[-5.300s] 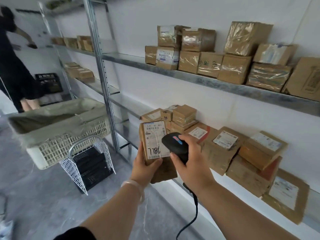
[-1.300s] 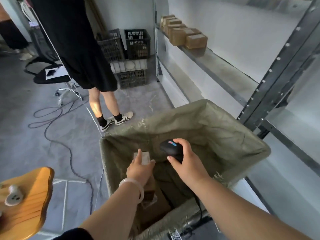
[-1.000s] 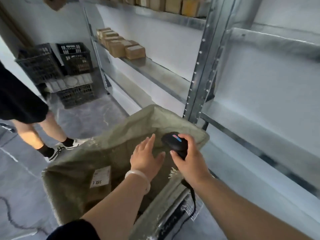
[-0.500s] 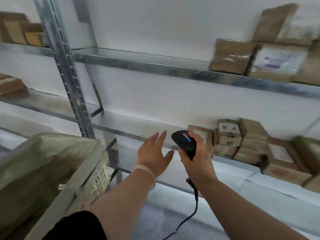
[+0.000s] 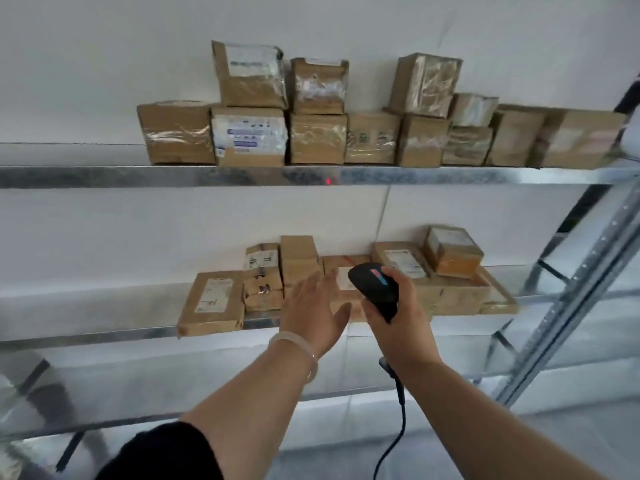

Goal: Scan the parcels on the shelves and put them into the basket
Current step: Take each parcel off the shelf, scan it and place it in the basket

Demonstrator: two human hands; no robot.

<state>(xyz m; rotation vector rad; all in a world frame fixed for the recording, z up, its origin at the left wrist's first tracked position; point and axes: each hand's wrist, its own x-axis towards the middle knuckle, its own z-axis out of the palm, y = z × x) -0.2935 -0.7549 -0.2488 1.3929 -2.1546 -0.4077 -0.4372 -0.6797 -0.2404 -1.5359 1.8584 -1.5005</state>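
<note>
My left hand reaches with straight, spread fingers toward the brown cardboard parcels on the middle shelf, holding nothing. Just left of it a flat labelled parcel leans over the shelf edge. A small stack of boxes stands behind my fingers. My right hand grips the black corded scanner, pointed at the shelves. A red scanner dot shows on the upper shelf edge. The basket is out of view.
The upper shelf carries a long row of taped cardboard boxes, some stacked two high. A perforated metal upright slants at the right. More parcels lie on the middle shelf behind the scanner. A lower shelf runs below.
The parcel labelled 786 went from my left hand into the lined basket. My view then swung right to the shelves, and my empty left hand now reaches toward the middle-shelf parcels.
</note>
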